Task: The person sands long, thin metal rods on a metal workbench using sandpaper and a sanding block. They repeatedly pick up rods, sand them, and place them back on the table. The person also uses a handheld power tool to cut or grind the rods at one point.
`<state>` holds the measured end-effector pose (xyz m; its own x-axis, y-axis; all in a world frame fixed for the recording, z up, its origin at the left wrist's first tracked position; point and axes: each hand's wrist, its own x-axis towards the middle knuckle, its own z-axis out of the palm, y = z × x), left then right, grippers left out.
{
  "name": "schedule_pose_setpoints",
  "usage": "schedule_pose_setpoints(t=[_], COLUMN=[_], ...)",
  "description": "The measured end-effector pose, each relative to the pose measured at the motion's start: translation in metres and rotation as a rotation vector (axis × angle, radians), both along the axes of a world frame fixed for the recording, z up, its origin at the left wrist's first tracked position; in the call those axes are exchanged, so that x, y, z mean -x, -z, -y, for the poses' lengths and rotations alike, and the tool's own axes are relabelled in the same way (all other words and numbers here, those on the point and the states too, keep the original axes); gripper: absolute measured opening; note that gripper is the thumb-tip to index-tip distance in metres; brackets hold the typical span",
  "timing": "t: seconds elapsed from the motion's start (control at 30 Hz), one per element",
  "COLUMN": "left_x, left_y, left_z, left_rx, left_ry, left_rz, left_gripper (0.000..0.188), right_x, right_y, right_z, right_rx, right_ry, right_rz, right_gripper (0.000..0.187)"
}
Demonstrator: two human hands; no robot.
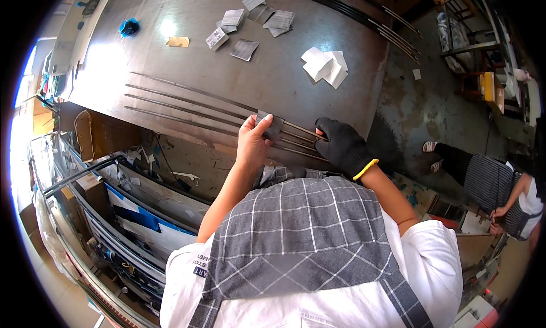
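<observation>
Several thin metal rods [185, 110] lie side by side across the near part of a metal-topped table [199, 55]. My bare left hand [253, 139] pinches a small dark grey sheet [274, 130] around the farthest rod, thumb on top. Its exact material cannot be made out. In a black glove with a yellow cuff, my right hand [342, 146] is closed on the right part of that rod, near its end. The other rods run beneath or beside my hands, and their right ends are partly hidden by the glove.
Grey rectangular pieces [245, 49] and white papers [325, 66] lie farther back, with a tan scrap [177, 42] and a crumpled blue item [129, 27] at left. Dark long bars [341, 9] overhang the far right edge. A rack [142, 208] stands lower left; another person [492, 180] is at right.
</observation>
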<state>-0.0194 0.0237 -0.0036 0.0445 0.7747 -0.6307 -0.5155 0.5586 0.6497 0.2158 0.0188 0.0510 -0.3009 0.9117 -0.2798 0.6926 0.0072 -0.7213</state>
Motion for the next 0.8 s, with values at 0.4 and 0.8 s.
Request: schedule_pose_setpoints(t=[0.4,0.8], left_x=[-0.0035,-0.0097], left_y=[0.0016,-0.0076], left_z=[0.0005,0.0007], left_rx=[-0.005,-0.013], left_ry=[-0.032,-0.088], left_rz=[-0.006,-0.030], left_gripper=[0.011,0.011], right_x=[0.0009,0.0021], right_y=[-0.0016,-0.0010], right_z=[-0.0010,0.0001], right_rx=[0.016,0.002], right_ry=[0.008,0.015], right_rz=[0.009,-0.006], right_gripper=[0.025,0.024])
